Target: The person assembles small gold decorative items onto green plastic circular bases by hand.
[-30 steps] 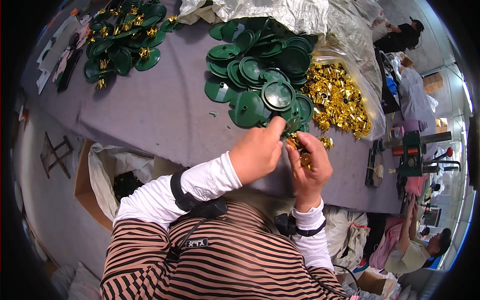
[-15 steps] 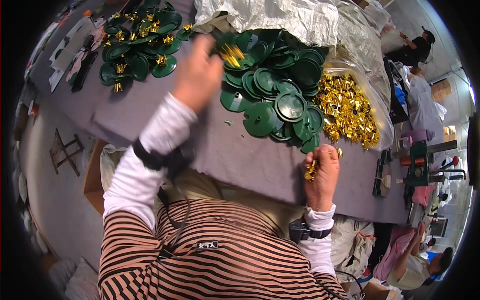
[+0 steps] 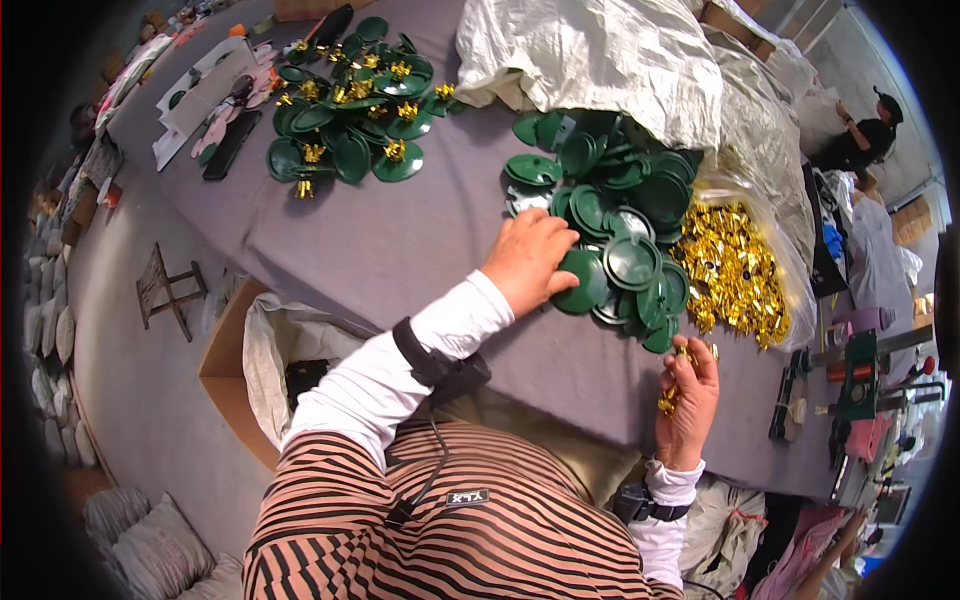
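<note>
Head view: green disc (image 3: 590, 288) roughly flat

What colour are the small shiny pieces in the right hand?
Gold: the small shiny pieces in the right hand show best in the head view.

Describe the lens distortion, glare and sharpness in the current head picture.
Head view: fisheye, rounded black border; head view: bright highlights on the crumpled white sheeting, pale sheen on some round green plastic discs; head view: shiny gold foil pieces glint, too small to tell apart individually.
</note>
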`<state>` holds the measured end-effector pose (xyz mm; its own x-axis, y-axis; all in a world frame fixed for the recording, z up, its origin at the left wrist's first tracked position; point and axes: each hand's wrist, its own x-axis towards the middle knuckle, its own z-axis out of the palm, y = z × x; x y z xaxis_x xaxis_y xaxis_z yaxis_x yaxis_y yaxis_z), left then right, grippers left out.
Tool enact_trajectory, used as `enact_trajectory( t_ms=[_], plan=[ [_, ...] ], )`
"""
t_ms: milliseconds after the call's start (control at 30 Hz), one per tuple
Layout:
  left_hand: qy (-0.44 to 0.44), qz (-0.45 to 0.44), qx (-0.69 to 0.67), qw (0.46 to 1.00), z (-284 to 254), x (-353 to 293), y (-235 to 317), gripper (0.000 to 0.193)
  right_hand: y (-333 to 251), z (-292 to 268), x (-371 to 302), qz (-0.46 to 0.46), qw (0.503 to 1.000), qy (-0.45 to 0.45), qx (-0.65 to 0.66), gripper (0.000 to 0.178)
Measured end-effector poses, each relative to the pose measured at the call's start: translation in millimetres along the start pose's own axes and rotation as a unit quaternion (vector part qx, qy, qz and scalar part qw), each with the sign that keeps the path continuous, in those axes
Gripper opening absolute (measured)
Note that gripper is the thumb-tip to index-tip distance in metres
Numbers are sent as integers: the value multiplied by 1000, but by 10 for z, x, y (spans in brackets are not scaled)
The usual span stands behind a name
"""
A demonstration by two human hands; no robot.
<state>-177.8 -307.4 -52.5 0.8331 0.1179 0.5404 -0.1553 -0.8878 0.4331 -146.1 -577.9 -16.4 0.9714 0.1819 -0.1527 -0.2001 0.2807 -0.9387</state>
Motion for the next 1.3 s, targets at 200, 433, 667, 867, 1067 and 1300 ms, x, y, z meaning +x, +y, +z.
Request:
enact_trajectory(
  t_ms=[200, 433, 667, 867, 1067, 1300],
  plan=[
    [-173, -79, -63, 980, -129, 213, -6, 58, 114, 199, 23, -48, 997, -53, -8, 32],
    [-166, -244, -386, 874, -168, 22, 422, 27, 236, 297, -66, -231, 937, -115, -235, 23],
    [-133, -177, -385, 896, -112, -152, 722, 18, 254, 293, -64, -294, 902, -111, -297, 26],
    [-49, -15, -299, 953, -70, -218, 766, 19, 257, 234, -174, -132, 973, -53, -180, 20],
    [-46, -7, -293, 955, -89, -261, 652, 19, 425, 270, -166, -120, 986, -67, -99, 17],
    [-25, -46, -246, 968, -214, -297, 283, 18, 449, 540, -130, 121, 987, -108, 8, 26]
  ],
)
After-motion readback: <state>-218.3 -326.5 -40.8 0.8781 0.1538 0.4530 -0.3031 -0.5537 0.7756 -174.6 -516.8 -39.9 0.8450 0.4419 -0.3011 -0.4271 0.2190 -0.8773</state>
